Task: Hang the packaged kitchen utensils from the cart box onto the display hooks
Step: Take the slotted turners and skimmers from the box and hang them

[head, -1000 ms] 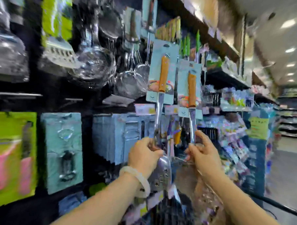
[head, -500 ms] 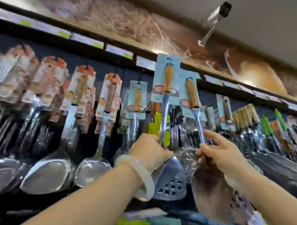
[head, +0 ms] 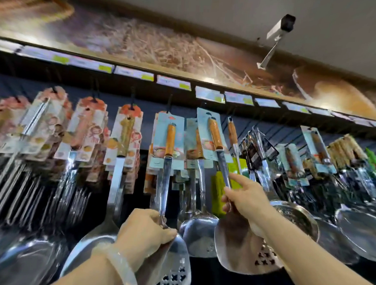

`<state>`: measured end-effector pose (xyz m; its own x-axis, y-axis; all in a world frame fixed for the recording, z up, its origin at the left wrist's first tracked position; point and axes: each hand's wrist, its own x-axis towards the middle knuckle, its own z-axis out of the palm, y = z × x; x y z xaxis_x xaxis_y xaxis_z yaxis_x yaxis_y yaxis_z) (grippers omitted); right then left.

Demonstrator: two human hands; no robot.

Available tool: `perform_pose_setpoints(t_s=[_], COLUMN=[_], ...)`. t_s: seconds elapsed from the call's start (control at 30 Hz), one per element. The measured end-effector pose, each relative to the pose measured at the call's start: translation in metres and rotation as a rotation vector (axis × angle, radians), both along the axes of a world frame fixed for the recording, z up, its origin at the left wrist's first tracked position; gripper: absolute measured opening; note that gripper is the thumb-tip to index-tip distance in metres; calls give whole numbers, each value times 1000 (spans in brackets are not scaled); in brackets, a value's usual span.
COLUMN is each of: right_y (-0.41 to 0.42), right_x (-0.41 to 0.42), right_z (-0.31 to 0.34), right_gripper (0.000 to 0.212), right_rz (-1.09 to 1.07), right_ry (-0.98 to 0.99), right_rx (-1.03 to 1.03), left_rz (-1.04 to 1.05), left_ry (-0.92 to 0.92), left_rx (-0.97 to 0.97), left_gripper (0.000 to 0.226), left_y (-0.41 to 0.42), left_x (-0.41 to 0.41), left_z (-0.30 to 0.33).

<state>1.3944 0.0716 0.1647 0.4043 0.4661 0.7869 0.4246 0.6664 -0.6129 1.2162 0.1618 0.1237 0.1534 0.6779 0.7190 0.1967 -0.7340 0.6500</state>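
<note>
Two packaged slotted spatulas with wooden handles and pale blue cards are raised to the top row of hooks. My left hand [head: 144, 233], with a pale bracelet, grips the steel shaft of the left spatula [head: 168, 163], whose card top sits at a black hook [head: 169, 106] among matching packages. My right hand [head: 248, 201] grips the shaft of the right spatula [head: 215, 137], tilted left, its card top just below the hook rail. Both slotted blades hang below my hands.
Rows of carded utensils hang left and right: forks and ladles [head: 32, 135] at left, skimmers and ladles [head: 298, 214] at right. Price labels [head: 172, 82] line the rail above. A security camera [head: 280, 28] is mounted on the ceiling.
My view has tilted up from the lower shelves to the top hook row. Both hands have lifted the spatulas upward; the left one's card now reaches a hook and the two spatulas are further apart.
</note>
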Motion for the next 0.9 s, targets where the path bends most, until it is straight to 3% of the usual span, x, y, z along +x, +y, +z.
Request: perform_pose_setpoints(t_s=[0.17,0.4,0.87,0.9], right_y=[13,28,66,68], right_x=[-11,-3,24,25], right_z=[30,42,34,34], right_gripper=[47,51,53,54], right_rz=[-39,-42,-29,-29], right_ry=[-44,-54,-99,-110], right_rx=[82,47,-53,-73], left_rz=[59,51,18,25], left_ry=[-4,-22,-67,-69], left_rx=[32,-11,27,30], left_gripper=[26,43,21,29], left_y=[9,10,14,13], left_x=[-7,-3,28,30], left_z=[9,19,26,27])
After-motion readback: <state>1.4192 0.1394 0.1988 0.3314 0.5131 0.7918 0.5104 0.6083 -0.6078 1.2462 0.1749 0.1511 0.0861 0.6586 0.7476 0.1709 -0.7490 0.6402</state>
